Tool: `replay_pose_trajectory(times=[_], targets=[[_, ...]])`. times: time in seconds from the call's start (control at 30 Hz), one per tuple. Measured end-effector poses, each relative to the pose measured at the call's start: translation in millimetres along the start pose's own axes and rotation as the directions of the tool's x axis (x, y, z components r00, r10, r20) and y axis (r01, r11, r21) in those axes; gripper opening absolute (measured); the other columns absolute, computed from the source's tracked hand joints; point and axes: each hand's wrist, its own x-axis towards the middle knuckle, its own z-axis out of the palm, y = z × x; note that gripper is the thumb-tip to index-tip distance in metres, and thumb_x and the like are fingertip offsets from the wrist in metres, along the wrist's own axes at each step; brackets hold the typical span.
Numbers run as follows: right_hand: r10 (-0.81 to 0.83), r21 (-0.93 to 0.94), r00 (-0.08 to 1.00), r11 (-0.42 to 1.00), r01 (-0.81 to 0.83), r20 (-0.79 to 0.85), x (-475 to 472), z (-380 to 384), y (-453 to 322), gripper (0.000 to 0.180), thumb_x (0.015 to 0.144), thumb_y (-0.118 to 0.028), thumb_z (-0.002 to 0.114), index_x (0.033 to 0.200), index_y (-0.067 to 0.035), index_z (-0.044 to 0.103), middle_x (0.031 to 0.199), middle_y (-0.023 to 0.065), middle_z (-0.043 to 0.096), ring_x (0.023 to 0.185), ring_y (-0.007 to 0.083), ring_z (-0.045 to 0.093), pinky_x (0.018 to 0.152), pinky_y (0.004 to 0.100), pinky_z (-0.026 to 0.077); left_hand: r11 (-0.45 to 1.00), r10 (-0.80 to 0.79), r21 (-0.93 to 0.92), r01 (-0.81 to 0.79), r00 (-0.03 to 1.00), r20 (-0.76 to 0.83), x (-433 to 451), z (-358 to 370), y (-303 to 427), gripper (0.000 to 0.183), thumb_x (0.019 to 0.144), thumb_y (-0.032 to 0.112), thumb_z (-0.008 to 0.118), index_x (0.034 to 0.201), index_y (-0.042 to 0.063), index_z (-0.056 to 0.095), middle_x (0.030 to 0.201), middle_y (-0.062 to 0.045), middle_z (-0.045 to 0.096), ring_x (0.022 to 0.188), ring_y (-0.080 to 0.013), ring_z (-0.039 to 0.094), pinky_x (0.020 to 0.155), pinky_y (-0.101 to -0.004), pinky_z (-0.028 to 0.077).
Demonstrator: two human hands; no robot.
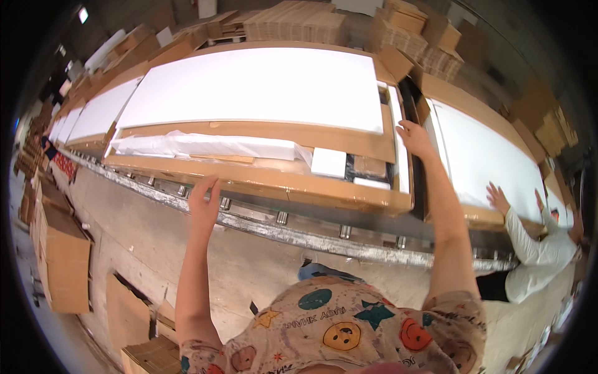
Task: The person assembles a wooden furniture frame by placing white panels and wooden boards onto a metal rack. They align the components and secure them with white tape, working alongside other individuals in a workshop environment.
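Note:
Before me an open cardboard box (252, 180) lies on a roller conveyor (327, 240). A large white foam sheet (261, 89) covers the far part of its contents. Along the near side is a long white piece wrapped in clear film (210, 146), with a white foam block (329, 162) at its right. My left hand (204, 202) hovers by the box's near wall, fingers bent and apart, nothing visible in it. At the right end my right hand (415, 139) is beside a narrow white foam strip (400, 140), fingers loosely spread; contact with the strip is unclear.
A second box with a white sheet (490, 159) stands to the right, where a co-worker's hands (499, 198) reach over it. More boxes with white sheets (100, 112) line the conveyor leftward. Cardboard cartons (63, 252) stand on the floor at left; stacked cardboard (294, 23) is behind.

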Motion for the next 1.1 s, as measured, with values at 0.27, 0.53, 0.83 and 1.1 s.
replay_pose_trajectory(times=[0.27,0.53,0.83,1.1], targets=[[0.163,0.05,0.98,0.984,-0.17,0.116,83,95,38,0.066,0.088,-0.043,0.053,0.132,0.004,0.039,0.128,0.0273,0.047,0.12,0.0392,0.045,0.102,0.0401,0.034,0.902,0.312,0.239,-0.36,0.925,0.218,101,57,-31,0.022,0.073,0.016,0.071,0.094,0.009,0.066,0.111,-0.013,0.06,0.108,-0.0328,0.053,0.091,-0.0433,0.042],[0.452,0.627,0.807,0.517,-0.583,0.379,46,77,-10,0.04,0.089,-0.031,0.06,0.106,0.005,0.056,0.091,0.0093,0.062,0.077,0.0166,0.059,0.068,0.03,0.049,0.805,0.135,0.529,-0.268,0.951,0.277,158,37,-122,0.05,0.073,0.009,0.063,0.121,0.014,0.053,0.134,-0.02,0.04,0.127,-0.0361,0.034,0.097,-0.0522,0.032],[0.544,0.354,0.837,0.773,-0.526,0.056,-41,41,17,0.059,0.094,-0.042,0.048,0.129,0.005,0.045,0.124,0.0182,0.054,0.11,0.025,0.052,0.094,0.0325,0.041,0.777,-0.188,0.628,0.034,0.965,0.181,182,-20,-143,0.08,0.068,0.053,0.07,0.132,0.013,0.044,0.14,-0.02,0.033,0.13,-0.036,0.031,0.101,-0.0569,0.027],[0.582,0.592,0.809,0.625,-0.51,0.082,-52,14,13,0.055,0.093,-0.041,0.05,0.127,0.003,0.048,0.118,0.014,0.057,0.102,0.0218,0.056,0.087,0.0312,0.046,0.719,-0.362,0.693,0.045,0.876,0.319,167,-84,-194,0.073,0.07,0.063,0.065,0.109,0.003,0.054,0.109,-0.021,0.055,0.102,-0.036,0.057,0.087,-0.0456,0.045]])
